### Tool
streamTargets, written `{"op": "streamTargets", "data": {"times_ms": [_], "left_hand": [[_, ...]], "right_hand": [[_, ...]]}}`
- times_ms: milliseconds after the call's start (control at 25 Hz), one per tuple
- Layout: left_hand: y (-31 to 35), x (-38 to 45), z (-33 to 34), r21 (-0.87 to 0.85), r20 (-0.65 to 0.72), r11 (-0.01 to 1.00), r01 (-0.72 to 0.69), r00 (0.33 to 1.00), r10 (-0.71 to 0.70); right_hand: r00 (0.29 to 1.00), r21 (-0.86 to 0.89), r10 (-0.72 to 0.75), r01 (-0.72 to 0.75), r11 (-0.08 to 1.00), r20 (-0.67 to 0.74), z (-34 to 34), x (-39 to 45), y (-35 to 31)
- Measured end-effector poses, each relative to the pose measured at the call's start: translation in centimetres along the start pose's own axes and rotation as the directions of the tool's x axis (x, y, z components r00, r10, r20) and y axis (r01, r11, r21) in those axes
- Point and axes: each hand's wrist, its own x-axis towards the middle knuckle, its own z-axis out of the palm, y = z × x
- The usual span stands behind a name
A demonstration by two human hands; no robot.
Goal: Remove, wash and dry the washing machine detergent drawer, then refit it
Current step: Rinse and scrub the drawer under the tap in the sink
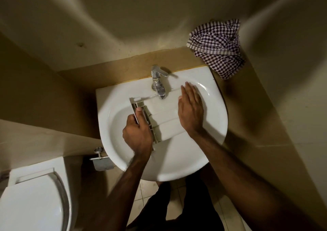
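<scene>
The white plastic detergent drawer (164, 117) is already out of the machine and lies across the bowl of the white ceramic wash basin (215, 124), underside up as far as can be judged, its ribbed front end toward the left and its far edge just under the spout of the chrome single-lever tap (158, 82); a thin stream of water appears to fall onto it there, though the flow is faint. The left hand (138, 133) is closed around the drawer's front panel, thumb laid over the ribs and the other fingers curled out of sight beneath; the right hand (191, 110) lies flat and open on the drawer's broad smooth face, fingers together and extended, gripping nothing, pressing or rubbing the surface. So removal looks done and washing seems to be under way; rinsing the other side, drying and refitting are still ahead. The crumpled purple-and-white checked cloth (216, 48) sits on the tan ledge (123, 71) behind the basin, well apart from both hands, presumably for drying.
</scene>
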Motion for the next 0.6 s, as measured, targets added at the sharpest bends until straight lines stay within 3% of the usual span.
{"op": "streamTargets", "data": {"times_ms": [120,240,320,440,600], "left_hand": [[-0.5,0.1,0.2,-0.014,-0.009,1.000,-0.015,1.000,0.015],[-0.5,0.2,0.3,-0.033,-0.003,0.999,-0.012,1.000,0.012],[-0.6,0.3,0.3,-0.032,-0.005,0.999,-0.006,1.000,0.006],[-0.7,0.6,-0.1,-0.010,-0.018,1.000,-0.018,1.000,0.018],[-1.0,1.1,-0.3,0.025,-0.030,0.999,-0.042,0.999,0.043]], "right_hand": [[0.982,-0.044,-0.079,0.087,0.995,0.173,-0.5,-0.5,-1.9],[0.956,-0.092,-0.035,0.065,0.994,0.291,-1.1,-3.8,-6.3],[0.935,-0.086,-0.150,0.186,0.979,0.321,-1.5,-6.8,-6.8],[0.843,-0.044,-0.429,0.466,0.883,0.325,-2.5,-7.5,-3.5],[0.793,-0.004,-0.501,0.535,0.845,0.347,-1.8,-4.7,-5.1]]}}
